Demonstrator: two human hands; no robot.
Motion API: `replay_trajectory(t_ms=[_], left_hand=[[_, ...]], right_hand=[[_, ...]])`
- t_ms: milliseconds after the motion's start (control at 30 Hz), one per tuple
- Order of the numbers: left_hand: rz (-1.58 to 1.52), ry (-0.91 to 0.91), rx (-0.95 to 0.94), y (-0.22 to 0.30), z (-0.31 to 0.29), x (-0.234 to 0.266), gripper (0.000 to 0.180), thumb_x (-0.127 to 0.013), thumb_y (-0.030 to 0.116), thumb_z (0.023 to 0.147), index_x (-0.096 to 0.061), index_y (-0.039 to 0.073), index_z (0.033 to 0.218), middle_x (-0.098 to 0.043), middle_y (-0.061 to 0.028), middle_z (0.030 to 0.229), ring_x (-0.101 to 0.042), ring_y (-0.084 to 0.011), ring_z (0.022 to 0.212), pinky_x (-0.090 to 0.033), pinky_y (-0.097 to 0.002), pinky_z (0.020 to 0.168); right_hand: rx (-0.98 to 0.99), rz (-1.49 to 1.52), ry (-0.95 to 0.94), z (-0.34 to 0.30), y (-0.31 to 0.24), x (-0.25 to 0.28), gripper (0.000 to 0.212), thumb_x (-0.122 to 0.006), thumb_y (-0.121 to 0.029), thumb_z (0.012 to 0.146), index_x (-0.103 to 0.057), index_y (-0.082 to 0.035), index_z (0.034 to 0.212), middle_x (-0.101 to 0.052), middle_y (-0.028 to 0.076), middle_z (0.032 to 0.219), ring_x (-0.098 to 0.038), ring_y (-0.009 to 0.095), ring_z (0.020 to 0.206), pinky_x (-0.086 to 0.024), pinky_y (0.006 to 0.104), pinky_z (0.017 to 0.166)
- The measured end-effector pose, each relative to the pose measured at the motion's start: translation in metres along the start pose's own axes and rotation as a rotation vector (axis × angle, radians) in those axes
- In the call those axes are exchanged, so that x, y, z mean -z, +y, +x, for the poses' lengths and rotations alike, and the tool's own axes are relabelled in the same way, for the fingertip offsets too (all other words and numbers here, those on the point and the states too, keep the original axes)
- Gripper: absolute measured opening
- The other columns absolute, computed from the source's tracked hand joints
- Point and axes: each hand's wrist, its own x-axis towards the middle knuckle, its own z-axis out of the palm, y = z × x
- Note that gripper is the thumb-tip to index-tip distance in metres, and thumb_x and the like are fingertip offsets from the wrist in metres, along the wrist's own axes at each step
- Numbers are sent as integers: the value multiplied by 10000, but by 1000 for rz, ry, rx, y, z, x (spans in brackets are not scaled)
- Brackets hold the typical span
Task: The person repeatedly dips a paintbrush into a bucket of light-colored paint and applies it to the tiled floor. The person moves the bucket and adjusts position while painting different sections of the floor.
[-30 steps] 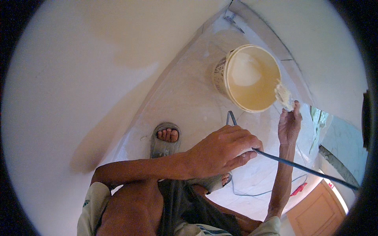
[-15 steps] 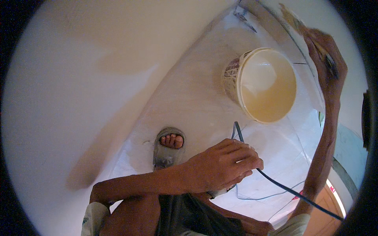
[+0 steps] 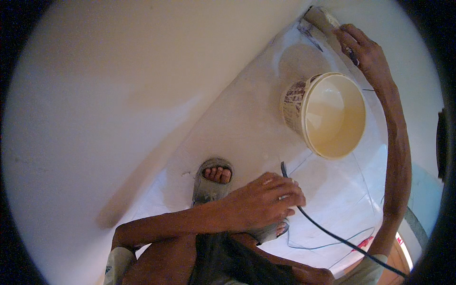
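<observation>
In my right hand is a paintbrush with a pale-smeared head. It is held against the low skirting strip near the wall corner; my fingers hide most of its handle. My left hand, whitish smears on its fingers, is closed over a dark cable that passes behind the fingers and comes out at the fingertips. Between my hands stands a cream plastic bucket, tilted in view, with pale liquid or coating inside and a smeared label on its side.
A wall rises on the left. My sandalled foot rests on the pale tiled floor. A dark, scraper-like piece lies by the corner. A thin cord and a red item lie at the lower right.
My right hand has moved left and up with the paintbrush, to the skirting near the corner. The left hand has shifted slightly left, and the cable with it. The whole view has shifted a little.
</observation>
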Motion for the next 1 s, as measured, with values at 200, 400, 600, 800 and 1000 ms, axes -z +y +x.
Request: replay_trajectory(t_ms=[200,400,600,800,1000], left_hand=[[-621,115,225,-38,24,-4,350,-595,306,946,-511,69,1189,-679,-117,1031,-628,-226,1045,-454,-389,921],[-808,270,678,-28,57,-27,431,-460,443,1034,-414,33,1160,-693,-181,873,-680,-219,754,-518,-344,689],[-802,401,650,-41,54,-27,382,-491,388,1041,-492,8,1072,-655,-106,808,-643,-165,701,-509,-292,602],[-760,271,637,-50,62,-15,530,-389,511,1043,-578,19,989,-650,-69,779,-599,-149,649,-491,-304,658],[-953,346,679,-95,63,-19,706,-224,661,1009,-587,59,1069,-642,-82,1001,-584,-161,932,-439,-376,868]], right_hand=[[-154,283,61,-20,2,27,439,-685,9,828,-630,-134,1238,-622,75,1262,-664,277,1043,-568,357,878],[-312,271,258,-80,-22,64,342,-700,-27,848,-666,-130,1173,-641,77,1247,-668,285,1054,-563,352,881],[-513,118,373,-142,-70,60,319,-744,24,812,-707,-90,1107,-678,116,1153,-680,259,1018,-567,342,847],[-1230,551,1196,-215,-120,11,272,-643,-115,961,-606,59,1167,-651,170,1159,-676,244,975,-605,379,876],[-1512,685,1827,-233,-131,-31,306,-649,-149,959,-563,69,1155,-641,202,1140,-681,256,985,-601,388,889]])
